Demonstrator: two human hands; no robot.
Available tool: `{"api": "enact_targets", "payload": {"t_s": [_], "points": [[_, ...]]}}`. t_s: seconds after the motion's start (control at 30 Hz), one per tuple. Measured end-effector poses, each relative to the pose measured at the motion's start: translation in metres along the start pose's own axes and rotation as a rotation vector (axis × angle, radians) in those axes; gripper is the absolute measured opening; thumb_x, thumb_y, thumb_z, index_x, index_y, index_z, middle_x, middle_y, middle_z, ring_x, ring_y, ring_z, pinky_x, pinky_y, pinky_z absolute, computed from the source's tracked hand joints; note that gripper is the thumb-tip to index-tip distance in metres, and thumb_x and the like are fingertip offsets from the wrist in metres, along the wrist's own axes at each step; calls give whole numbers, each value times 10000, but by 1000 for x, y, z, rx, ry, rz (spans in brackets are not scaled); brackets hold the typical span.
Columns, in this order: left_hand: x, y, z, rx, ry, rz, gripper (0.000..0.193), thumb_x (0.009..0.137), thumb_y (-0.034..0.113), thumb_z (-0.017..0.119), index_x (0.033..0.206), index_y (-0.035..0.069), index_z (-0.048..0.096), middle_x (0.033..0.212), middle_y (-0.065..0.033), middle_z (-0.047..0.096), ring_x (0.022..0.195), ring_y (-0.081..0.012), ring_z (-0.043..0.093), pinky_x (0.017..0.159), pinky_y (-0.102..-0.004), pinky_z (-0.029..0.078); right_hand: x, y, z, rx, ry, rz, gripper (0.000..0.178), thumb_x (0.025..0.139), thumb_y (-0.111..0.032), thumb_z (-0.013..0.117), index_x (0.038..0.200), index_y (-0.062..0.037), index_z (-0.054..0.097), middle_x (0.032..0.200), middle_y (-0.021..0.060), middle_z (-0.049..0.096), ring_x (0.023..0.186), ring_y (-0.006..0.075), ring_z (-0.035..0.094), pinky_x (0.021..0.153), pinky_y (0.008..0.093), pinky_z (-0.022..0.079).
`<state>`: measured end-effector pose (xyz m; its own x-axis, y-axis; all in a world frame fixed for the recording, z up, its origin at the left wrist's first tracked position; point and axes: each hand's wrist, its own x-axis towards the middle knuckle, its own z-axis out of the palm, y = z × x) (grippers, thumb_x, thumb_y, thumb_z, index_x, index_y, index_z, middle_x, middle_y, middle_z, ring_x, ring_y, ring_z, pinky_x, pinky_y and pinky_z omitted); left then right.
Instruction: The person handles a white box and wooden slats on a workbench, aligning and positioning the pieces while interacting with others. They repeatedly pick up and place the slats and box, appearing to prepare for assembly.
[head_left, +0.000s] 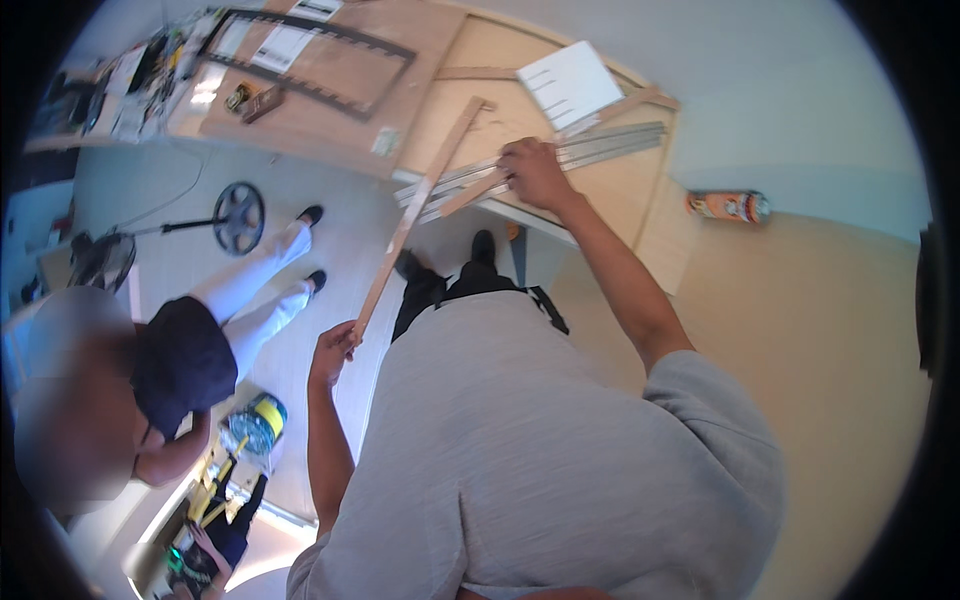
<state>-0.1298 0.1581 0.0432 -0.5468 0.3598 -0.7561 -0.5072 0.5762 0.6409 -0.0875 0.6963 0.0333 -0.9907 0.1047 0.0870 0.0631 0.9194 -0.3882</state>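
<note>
My left hand [333, 352] is closed round the near end of a long, thin wooden strip [425, 190]. The strip slants up and away, its far end over the pale wooden table [560, 215]. Farther right, my right hand [537, 172] is closed on a shorter wooden strip [472, 192], whose free end points toward the long one. Beneath that hand and the shorter strip lie several silvery metal strips [615, 145], running across the table and past its near edge. Just beyond the hand is a white slotted panel [570, 85].
A dark rectangular frame [385, 48] with papers lies on the brown board [330, 135] at the far left. An orange-and-white can [728, 207] lies at the right. Left are a standing person [185, 355], a round black base [239, 218] and a blue-green bucket [257, 422].
</note>
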Motion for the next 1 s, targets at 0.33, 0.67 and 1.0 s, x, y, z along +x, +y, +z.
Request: {"api": "enact_targets", "payload": {"t_s": [0.33, 0.67, 1.0], "points": [[51, 79, 19, 208, -144, 76, 327, 913, 116, 633, 1221, 16, 677, 809, 14, 611, 657, -81, 520, 570, -237, 419, 1, -32, -76, 34, -13, -160, 241, 833, -54, 671, 1065, -119, 675, 1145, 39, 675, 1165, 217, 592, 1100, 525, 314], [67, 74, 13, 163, -257, -138, 513, 831, 429, 779, 1237, 135, 666, 835, 25, 620, 712, -99, 561, 592, -263, 393, 53, -80, -259, 981, 734, -195, 302, 996, -111, 624, 1244, 55, 576, 1138, 171, 689, 1025, 225, 673, 906, 397, 545], [64, 55, 20, 7, -349, 73, 283, 921, 173, 654, 1144, 2, 684, 735, 26, 533, 600, -84, 462, 530, -240, 385, 87, -71, -254, 1546, 745, -71, 400, 1033, -264, 547, 1296, 37, 548, 1112, 163, 687, 916, 240, 675, 806, 377, 546]]}}
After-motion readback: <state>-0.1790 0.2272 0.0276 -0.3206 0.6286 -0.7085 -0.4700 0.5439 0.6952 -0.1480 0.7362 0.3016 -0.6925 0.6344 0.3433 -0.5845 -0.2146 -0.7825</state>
